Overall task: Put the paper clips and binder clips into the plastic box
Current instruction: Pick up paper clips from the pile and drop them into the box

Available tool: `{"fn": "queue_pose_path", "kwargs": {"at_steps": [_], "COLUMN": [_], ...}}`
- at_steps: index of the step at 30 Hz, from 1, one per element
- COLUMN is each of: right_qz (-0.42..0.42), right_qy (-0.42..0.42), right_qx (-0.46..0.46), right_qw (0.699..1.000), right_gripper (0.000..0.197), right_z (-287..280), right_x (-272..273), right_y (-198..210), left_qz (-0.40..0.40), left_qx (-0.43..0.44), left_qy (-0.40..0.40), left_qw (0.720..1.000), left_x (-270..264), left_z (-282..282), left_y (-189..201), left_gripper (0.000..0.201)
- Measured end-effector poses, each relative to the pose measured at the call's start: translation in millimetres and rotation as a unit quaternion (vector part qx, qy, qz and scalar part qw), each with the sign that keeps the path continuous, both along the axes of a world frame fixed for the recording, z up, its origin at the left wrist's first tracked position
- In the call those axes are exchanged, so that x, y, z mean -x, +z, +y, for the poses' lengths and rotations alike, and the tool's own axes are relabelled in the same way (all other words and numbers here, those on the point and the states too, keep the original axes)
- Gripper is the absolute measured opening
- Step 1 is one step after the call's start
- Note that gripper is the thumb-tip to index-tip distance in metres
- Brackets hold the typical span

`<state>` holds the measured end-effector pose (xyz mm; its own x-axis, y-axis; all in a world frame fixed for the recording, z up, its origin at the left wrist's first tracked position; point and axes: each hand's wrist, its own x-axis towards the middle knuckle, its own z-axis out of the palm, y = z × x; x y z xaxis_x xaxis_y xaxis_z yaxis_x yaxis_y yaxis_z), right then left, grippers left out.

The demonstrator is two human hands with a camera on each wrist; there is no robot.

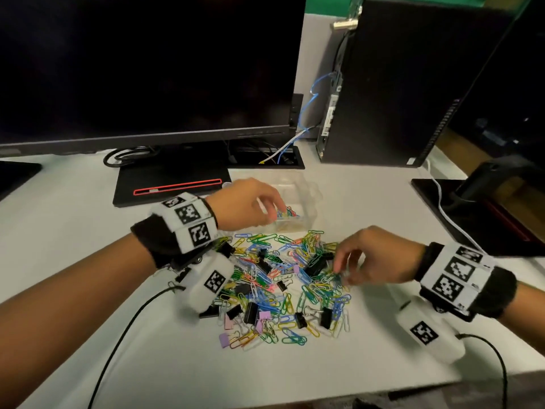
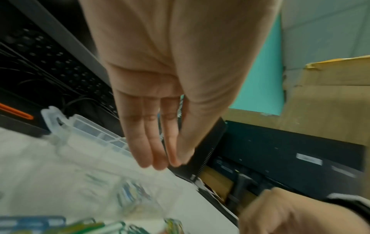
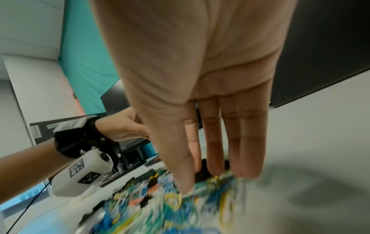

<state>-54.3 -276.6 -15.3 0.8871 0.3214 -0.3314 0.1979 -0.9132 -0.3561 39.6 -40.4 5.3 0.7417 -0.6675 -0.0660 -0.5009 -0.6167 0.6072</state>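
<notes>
- Right hand (image 1: 373, 255) is down at the right edge of the pile, fingers pointing down into the clips with thumb and fingertips close together; whether it's actually got one pinched, can't tell, too blurry.
- Left hand (image 1: 246, 203) is further back, hovering over the plastic box (image 1: 298, 199), fingers straight and pressed together, nothing visibly in it.
- Paper clips (image 1: 295, 339) are a big loose heap right in front on the desk: blue, green, yellow, white, pink wire ones, all tangled.
- Binder clips (image 1: 250, 312) are mixed through the heap, mostly black, a few lilac near the front.
- Box is clear, open on top, just behind the pile, with a small bunch of coloured paper clips already in it.
- White desk (image 1: 88, 246); behind it a dark monitor (image 1: 147, 66), a black PC tower (image 1: 398, 84) to the right, teal wall at the back.
</notes>
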Motion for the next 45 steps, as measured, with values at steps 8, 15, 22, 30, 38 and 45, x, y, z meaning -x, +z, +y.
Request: {"fn": "queue_pose_path", "kwargs": {"at_steps": [8,15,22,30,38,45], "right_qz": [-0.020,-0.041,-0.014,0.000,0.047,-0.022], "right_qy": [0.034,0.030,-0.048,-0.106,-0.124,-0.138], "right_qx": [0.042,0.000,-0.068,-0.120,-0.192,-0.231], "right_qw": [0.998,0.999,0.996,0.987,0.973,0.963], "right_gripper": [0.078,0.048,0.017,0.009,0.016,0.022], "right_z": [17,34,26,17,18,31], "right_x": [16,0,-16,-29,-47,-84], "right_y": [-13,-25,-26,-10,-5,6], "left_qz": [-0.025,-0.036,-0.044,-0.024,0.066,0.091], "left_qx": [-0.201,-0.247,-0.222,-0.135,-0.016,0.036], "left_qy": [-0.170,-0.178,-0.164,-0.105,0.004,0.041], "left_qw": [0.964,0.952,0.960,0.985,0.998,0.994], "left_x": [51,51,45,34,12,-2], "left_z": [-26,-29,-23,-22,-6,6], "left_y": [-22,-34,-39,-38,-28,-25], "left_gripper": [0.042,0.062,0.047,0.026,0.015,0.014]}}
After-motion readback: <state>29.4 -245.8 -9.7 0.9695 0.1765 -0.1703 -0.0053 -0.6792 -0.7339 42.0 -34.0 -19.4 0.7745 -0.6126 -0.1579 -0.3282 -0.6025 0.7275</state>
